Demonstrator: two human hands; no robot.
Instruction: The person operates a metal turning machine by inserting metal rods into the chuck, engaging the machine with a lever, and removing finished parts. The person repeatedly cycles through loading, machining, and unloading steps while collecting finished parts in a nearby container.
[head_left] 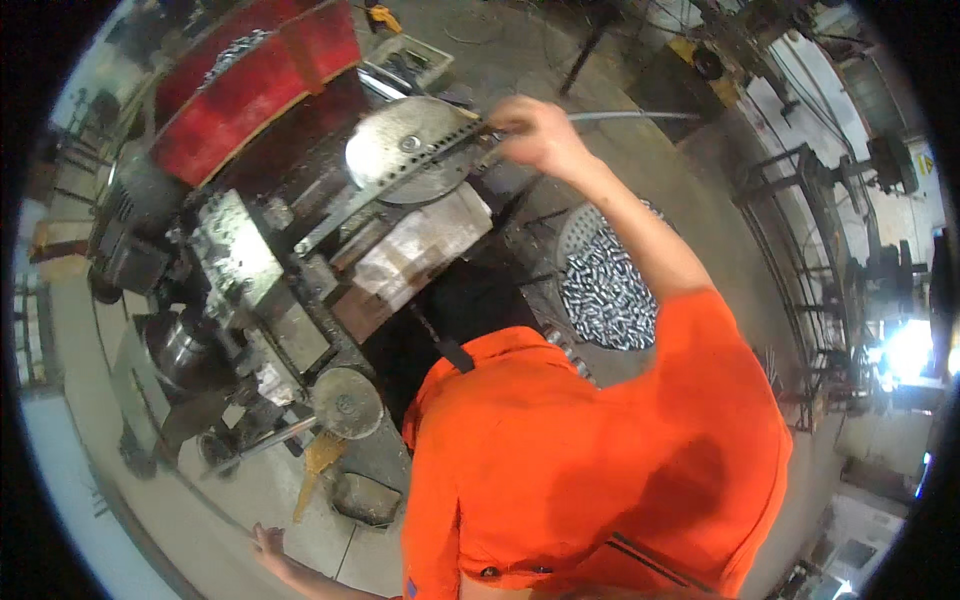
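My right hand (543, 137) reaches forward with its fingers curled round the far end of a flat metal bar with a row of holes (428, 155). The bar slants over a round metal disc (385, 135) on a machine and runs down left toward the machine's metal blocks (238, 245). What the fingertips press on is partly hidden. Low at the left, away from the bar, my left hand (268, 545) is held out to the side with fingers apart; nothing shows in it. It is beyond a metal box (366, 499) near the machine's base.
A round bin (575, 235) of small shiny metal cylinders (610, 290) stands right of the machine, beneath my right arm. A red hopper (250, 95) rises at the back left. A handwheel (348, 403) and a chuck (185, 345) project at the left. Metal racks (815, 230) line the right.
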